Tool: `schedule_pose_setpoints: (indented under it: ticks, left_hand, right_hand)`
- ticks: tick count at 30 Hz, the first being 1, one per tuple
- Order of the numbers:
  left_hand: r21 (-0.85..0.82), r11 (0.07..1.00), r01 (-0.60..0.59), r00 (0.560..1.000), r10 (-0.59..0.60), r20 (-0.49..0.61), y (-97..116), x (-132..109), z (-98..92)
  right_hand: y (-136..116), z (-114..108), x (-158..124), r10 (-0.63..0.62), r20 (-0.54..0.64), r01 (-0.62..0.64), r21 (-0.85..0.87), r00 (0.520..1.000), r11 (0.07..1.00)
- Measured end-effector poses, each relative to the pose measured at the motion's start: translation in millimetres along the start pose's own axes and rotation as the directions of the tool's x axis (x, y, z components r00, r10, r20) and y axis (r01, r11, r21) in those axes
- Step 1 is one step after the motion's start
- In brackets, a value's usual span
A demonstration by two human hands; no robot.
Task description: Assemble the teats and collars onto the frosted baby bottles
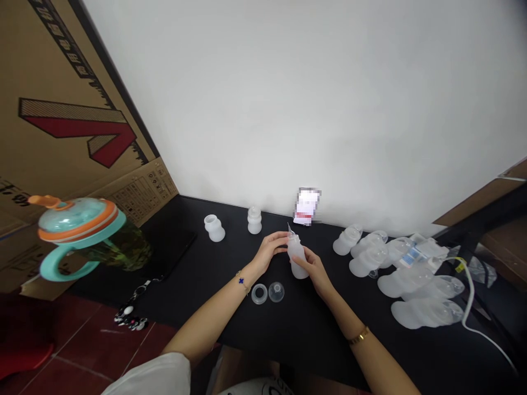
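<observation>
A large brown cardboard box (61,109) with a red arrow printed on it is seen leaning at the far left, beside a long black surface (288,334) set against a white wall. On the right part of the surface a heap of translucent white plastic bottles (411,285) is laid on its sides, with a white cable (469,312) run past it. At the left edge a teal-handled drinking cup with an orange-rimmed lid (82,233) is shown close to the camera. Near the middle, a translucent white plastic bottle (297,257) is held roughly upright just above the surface: the fingers of the left hand (269,247) are closed about its neck, and those of the right hand (315,269) are wrapped around its lower body. Two small squat white bottles (214,227) are stood behind, near the wall. Just in front of the hands, a clear plastic ring (259,294) and a clear domed teat (276,292) are laid side by side.
</observation>
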State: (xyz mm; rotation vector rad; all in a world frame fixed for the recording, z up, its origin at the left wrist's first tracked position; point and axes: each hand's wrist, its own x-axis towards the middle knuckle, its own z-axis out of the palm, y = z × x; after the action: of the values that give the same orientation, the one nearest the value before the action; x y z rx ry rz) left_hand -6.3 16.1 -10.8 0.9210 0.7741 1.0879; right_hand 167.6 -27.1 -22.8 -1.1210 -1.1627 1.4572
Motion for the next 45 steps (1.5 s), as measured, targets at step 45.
schedule_pose_setpoints:
  ticks: [45]
  left_hand:
    - [-0.016,1.000,-0.004,1.000,0.005,0.027,0.2,-1.9,1.9]
  right_hand:
    - [0.2,-0.2,0.5,-0.031,0.017,0.031,-0.014,0.999,0.999]
